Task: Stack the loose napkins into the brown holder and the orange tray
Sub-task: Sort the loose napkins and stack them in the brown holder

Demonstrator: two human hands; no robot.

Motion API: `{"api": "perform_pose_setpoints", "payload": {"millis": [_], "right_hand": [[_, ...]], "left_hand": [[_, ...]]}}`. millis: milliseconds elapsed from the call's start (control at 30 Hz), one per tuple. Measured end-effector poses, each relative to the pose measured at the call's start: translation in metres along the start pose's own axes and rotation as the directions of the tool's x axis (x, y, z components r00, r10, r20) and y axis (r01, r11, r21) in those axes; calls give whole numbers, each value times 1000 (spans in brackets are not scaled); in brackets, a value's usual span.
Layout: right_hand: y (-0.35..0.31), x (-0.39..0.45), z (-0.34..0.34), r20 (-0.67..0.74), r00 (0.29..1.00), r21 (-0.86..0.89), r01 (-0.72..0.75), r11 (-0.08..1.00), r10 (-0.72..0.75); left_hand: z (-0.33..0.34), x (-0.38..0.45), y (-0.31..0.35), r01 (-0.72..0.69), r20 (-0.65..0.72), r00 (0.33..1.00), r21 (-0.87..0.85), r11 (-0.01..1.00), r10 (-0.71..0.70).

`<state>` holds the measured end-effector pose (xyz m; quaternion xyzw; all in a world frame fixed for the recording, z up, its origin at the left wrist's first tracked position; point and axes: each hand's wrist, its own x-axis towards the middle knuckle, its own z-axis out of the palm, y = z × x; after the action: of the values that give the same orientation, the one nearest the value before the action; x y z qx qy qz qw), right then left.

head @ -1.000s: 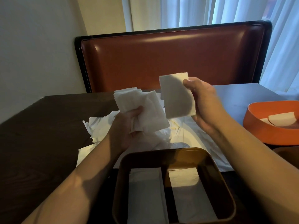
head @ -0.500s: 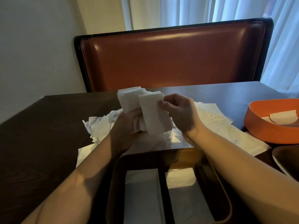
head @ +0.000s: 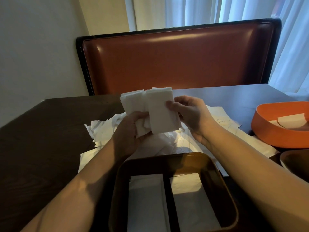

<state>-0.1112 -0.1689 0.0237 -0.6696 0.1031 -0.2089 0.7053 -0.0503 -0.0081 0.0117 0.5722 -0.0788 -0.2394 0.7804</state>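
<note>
My left hand (head: 128, 133) grips a fanned bundle of white napkins (head: 155, 109) from below, above the table's middle. My right hand (head: 190, 113) pinches the right edge of the front napkin in that bundle with thumb and fingers. Under both hands lies a loose heap of white napkins (head: 103, 131) on the dark table. The brown holder (head: 215, 168) stands nearest me; each of its two compartments holds a flat stack of napkins. The orange tray (head: 274, 133) sits at the right edge with a napkin or two lying inside.
A red-brown padded bench back (head: 175, 59) rises behind the dark table (head: 41, 139). A dark bowl rim (head: 292, 158) shows at the right, just below the orange tray. More flat napkins (head: 222, 121) spread toward the tray. Curtains hang behind.
My right hand held a single napkin up apart from the bundle, then brought it onto the front of the bundle in my left hand. It now pinches it there.
</note>
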Motion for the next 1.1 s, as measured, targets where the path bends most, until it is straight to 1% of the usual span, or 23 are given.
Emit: {"api": "perform_pose_setpoints", "payload": {"millis": [133,167,200,267,333,467,500,600,633,700,767,800,867,967,1033,1100], "right_hand": [[0,-1,-1,33,998,91,-53,994,50],[-1,-1,-1,41,997,112,-68,991,64],[-1,-1,-1,40,997,125,-77,989,73],[-1,-1,-1,6,997,105,-83,991,83],[-1,0,-1,-36,995,61,-91,994,93],[-1,0,-3,-40,993,40,-114,993,115],[-1,0,-4,-42,993,67,-107,992,110],[-3,-2,-7,-13,997,235,-73,969,78],[-3,-2,-7,0,997,282,-69,957,72],[-1,-2,-4,19,997,336,-83,938,81],[1,-2,0,21,994,339,-104,935,103],[2,-2,1,15,994,320,-109,941,110],[5,-1,2,-8,993,284,-112,952,119],[6,-1,1,-21,988,289,-139,947,151],[5,-2,1,6,983,288,-179,941,185],[4,-3,0,24,978,264,-206,942,207]], "left_hand": [[1,1,1,-1,7,1000,22,1000,1],[0,2,0,-19,18,1000,21,1000,19],[1,0,0,-41,1,999,42,998,40],[1,0,-1,-78,1,997,14,997,78],[2,0,-1,-72,5,997,-50,996,72],[1,3,0,-57,-19,998,-49,997,56],[1,3,0,-68,-18,998,-80,994,67],[0,2,1,-95,2,995,-170,981,97],[0,2,1,-96,18,995,-177,979,101],[0,2,0,-89,73,993,-110,990,98],[1,-1,-1,-71,89,993,-17,997,72],[2,-2,-1,-65,95,993,-4,998,65],[3,-4,-1,-81,148,986,-18,997,83],[7,-9,2,-105,227,966,-89,991,122],[9,-11,2,-62,257,961,-144,988,98],[9,-11,2,-31,269,960,-157,987,73]]}}
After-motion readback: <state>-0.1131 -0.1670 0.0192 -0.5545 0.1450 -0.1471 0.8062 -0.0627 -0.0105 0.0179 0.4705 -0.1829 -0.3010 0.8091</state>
